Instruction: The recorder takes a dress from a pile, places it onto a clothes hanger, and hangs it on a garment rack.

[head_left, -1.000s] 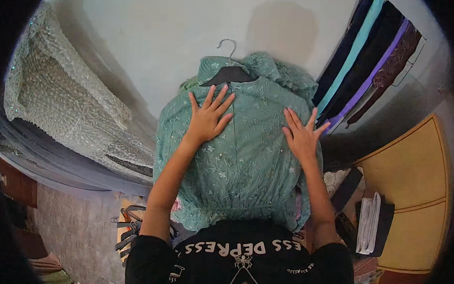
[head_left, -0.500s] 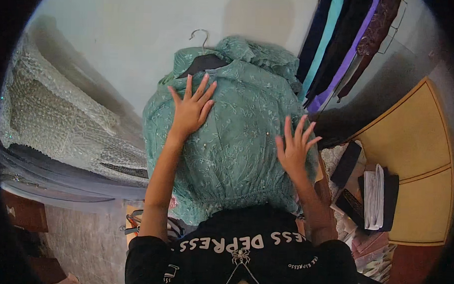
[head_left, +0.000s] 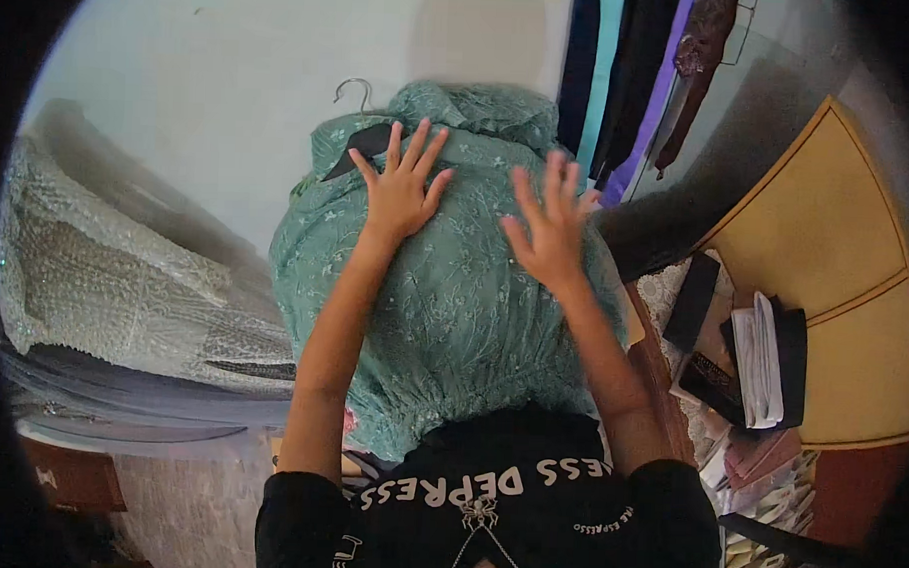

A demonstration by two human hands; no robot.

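Observation:
A green embroidered dress (head_left: 453, 314) with a pale floral pattern lies spread out in front of me. A black hanger (head_left: 364, 149) with a metal hook sits in its neckline. My left hand (head_left: 403, 190) lies on the upper part of the dress, fingers spread, its fingertips close to the hanger. My right hand (head_left: 548, 232) is over the right upper side of the dress, fingers spread and slightly blurred. Whether its palm touches the fabric I cannot tell. Neither hand holds anything. My body hides the lower end of the dress.
A beaded pale gown (head_left: 105, 272) hangs at the left above grey sheer fabric (head_left: 130, 393). Several dark, turquoise and purple garments (head_left: 631, 90) hang at the upper right. On the right are a yellow chair back (head_left: 826, 267) and a folded white cloth (head_left: 757, 365) among dark items.
My right hand has moved up and left across the dress. My left hand has shifted slightly up and right, nearer the hanger's right side. The head view has also shifted.

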